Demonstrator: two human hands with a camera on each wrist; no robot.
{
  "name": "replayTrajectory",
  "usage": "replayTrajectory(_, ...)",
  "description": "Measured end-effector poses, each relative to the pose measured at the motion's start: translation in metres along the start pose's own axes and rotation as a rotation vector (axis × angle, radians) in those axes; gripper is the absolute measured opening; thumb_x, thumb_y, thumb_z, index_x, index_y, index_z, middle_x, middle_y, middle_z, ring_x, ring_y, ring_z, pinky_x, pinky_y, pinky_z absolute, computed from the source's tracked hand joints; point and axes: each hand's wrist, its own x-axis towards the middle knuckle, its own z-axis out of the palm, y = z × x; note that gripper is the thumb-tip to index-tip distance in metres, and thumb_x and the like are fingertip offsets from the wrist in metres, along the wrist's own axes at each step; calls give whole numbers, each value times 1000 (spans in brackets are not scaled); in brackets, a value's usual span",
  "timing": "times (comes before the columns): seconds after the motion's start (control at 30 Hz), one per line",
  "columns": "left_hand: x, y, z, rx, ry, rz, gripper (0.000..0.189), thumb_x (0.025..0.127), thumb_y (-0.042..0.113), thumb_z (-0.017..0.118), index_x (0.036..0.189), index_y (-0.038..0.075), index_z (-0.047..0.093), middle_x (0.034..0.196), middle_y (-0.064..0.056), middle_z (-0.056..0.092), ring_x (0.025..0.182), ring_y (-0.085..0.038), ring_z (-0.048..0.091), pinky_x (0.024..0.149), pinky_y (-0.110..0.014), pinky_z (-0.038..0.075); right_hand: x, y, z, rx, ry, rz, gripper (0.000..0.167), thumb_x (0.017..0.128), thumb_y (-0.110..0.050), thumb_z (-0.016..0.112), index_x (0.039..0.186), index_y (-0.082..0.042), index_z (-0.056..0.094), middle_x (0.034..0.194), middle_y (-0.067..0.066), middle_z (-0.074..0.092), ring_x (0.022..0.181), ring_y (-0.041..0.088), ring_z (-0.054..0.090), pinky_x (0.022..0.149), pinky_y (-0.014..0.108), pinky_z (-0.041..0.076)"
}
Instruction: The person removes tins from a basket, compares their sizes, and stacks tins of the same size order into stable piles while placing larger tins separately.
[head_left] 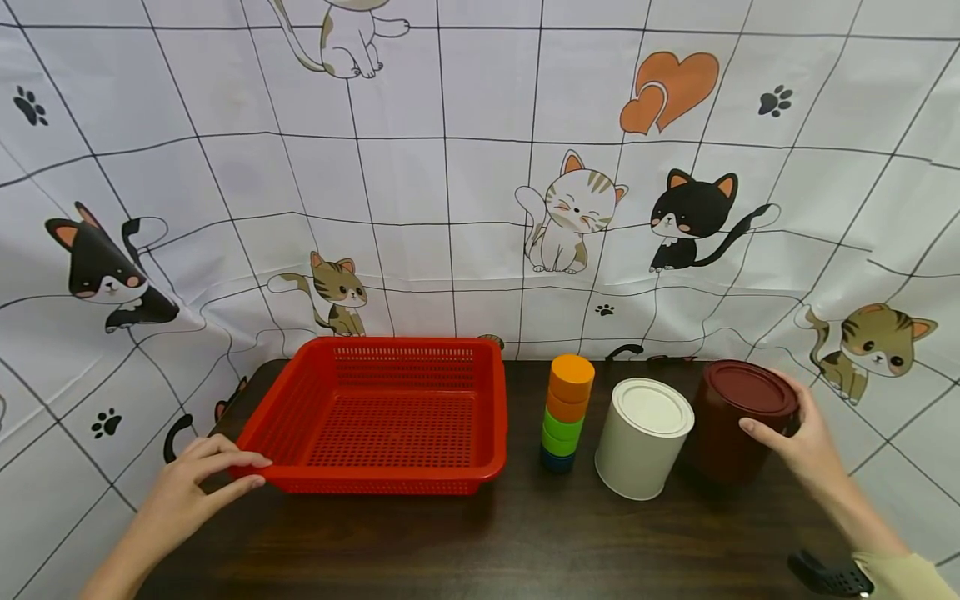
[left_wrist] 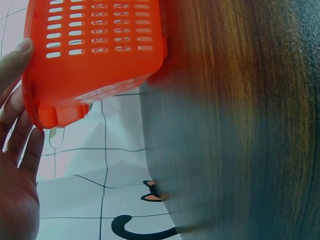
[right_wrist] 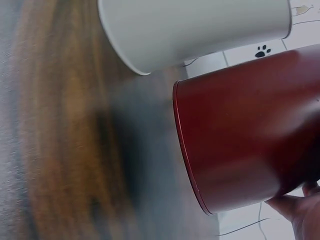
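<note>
My left hand pinches the red plastic basket at its front left corner. In the left wrist view, the thumb lies on the basket's slotted side and the fingers lie behind the rim. Over on the right, my right hand grips a dark red lidded can from its right side, thumb at the front near the lid. A white lidded can stands just left of it. The right wrist view shows the red can's base rim over a dark shadow on the table.
A stack of cups, orange over green over dark blue, stands between basket and white can. All are on a dark wooden table. Behind it hangs a white cat-print sheet. A dark strap is around the right wrist.
</note>
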Motion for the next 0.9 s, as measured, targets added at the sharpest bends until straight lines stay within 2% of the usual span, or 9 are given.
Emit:
replayTrajectory(0.1, 0, 0, 0, -2, 2, 7, 45, 60, 1, 89, 95, 27, 77, 82, 18, 53, 82, 6, 41, 65, -20, 30, -5, 2, 1, -1, -4, 1, 79, 86, 2, 66, 153, -18, 29, 123, -29, 47, 109, -17, 47, 83, 3, 36)
replayTrajectory(0.27, -2, -1, 0, 1, -1, -5, 44, 60, 0, 89, 94, 25, 77, 82, 19, 53, 81, 5, 41, 64, -20, 30, -11, 7, 3, -24, -16, 26, 79, 88, 0, 65, 154, -21, 27, 125, -30, 43, 109, -16, 46, 83, 2, 36)
replayTrajectory(0.53, -2, -1, 0, 6, 0, -6, 42, 61, 2, 89, 94, 25, 77, 83, 19, 53, 82, 5, 42, 65, -20, 30, -19, 13, 9, -29, -29, 46, 81, 88, -2, 66, 156, -20, 25, 127, -32, 40, 111, -19, 41, 84, 3, 31)
replayTrajectory(0.9, 0, 0, 0, 10, -1, -9, 44, 60, -1, 89, 94, 25, 77, 82, 19, 53, 81, 6, 41, 65, -19, 30, -23, 14, 11, -3, -32, 39, 81, 88, 4, 65, 154, -18, 25, 127, -30, 42, 111, -19, 45, 84, 1, 36)
